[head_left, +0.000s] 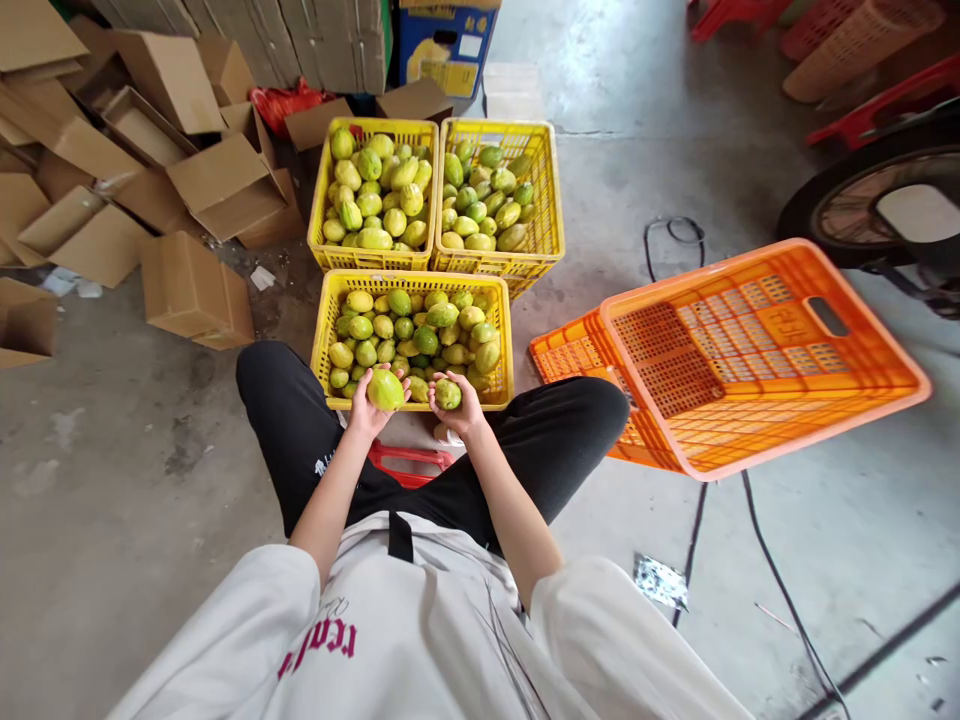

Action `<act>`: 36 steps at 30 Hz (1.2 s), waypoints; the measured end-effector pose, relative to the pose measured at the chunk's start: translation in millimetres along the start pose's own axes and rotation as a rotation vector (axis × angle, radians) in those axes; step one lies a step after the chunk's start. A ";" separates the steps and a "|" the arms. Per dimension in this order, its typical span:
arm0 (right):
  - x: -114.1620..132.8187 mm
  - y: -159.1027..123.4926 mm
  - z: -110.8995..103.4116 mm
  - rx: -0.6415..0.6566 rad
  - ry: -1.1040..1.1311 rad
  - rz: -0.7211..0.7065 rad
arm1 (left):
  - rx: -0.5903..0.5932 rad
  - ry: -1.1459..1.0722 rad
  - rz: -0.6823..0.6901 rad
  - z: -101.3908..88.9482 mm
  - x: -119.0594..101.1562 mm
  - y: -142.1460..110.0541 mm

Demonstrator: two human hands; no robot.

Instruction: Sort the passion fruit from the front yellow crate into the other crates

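Observation:
In my left hand (366, 408) lies a smooth, yellow-green papaya (385, 390), fingers curled round its side. My right hand (463, 412) holds a smaller, darker, mottled green papaya (448, 394). Both hands are side by side above the near rim of a yellow plastic crate (324, 345), which stands between my knees. Many similar green and yellow fruits (426, 340) fill this crate. Behind it two more yellow crates, the left crate (318, 215) and the right crate (553, 200), also hold fruit.
An orange crate (780, 285) lies tilted at the right. Cardboard boxes (195, 290) are heaped at the left, and a blue carton (442, 45) stands at the back. Black cables (780, 570) cross the floor near a wheel (885, 200). A red stool (411, 458) shows below me.

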State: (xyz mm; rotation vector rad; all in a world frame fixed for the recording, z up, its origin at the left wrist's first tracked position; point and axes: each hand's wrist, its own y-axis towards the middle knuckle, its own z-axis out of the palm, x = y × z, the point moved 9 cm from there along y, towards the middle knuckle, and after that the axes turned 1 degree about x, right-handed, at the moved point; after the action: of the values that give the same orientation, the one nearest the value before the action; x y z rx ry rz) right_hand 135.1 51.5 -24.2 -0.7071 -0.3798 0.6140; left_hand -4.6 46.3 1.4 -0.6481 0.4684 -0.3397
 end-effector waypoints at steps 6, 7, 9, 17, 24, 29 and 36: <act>-6.9 1.3 -9.0 -0.100 0.047 0.024 | -0.077 0.106 -0.052 -7.0 8.6 3.9; -5.8 1.6 -9.7 -0.101 0.051 0.013 | -0.084 0.116 -0.056 -8.3 9.2 4.6; -3.1 2.3 -11.0 -0.099 0.046 -0.010 | -0.108 0.121 -0.069 -11.7 10.2 5.8; -2.0 6.5 -4.2 -0.044 0.021 -0.060 | -0.189 0.104 -0.100 -22.9 13.9 8.0; -3.6 1.4 -6.1 -0.076 0.029 -0.031 | -0.054 -0.033 -0.114 -0.4 14.6 -1.2; 7.5 -4.4 0.5 -0.020 0.058 -0.108 | 0.025 -0.026 -0.126 12.7 14.1 -4.8; -0.7 -6.8 8.7 0.016 -0.066 -0.036 | 0.032 -0.095 -0.060 8.0 4.9 -4.5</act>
State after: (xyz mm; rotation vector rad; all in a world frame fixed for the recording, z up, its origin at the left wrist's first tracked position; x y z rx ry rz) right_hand 132.7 51.2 -13.4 -0.6647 -0.4473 0.6071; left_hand 3.0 44.8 8.4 -0.6454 0.3528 -0.3713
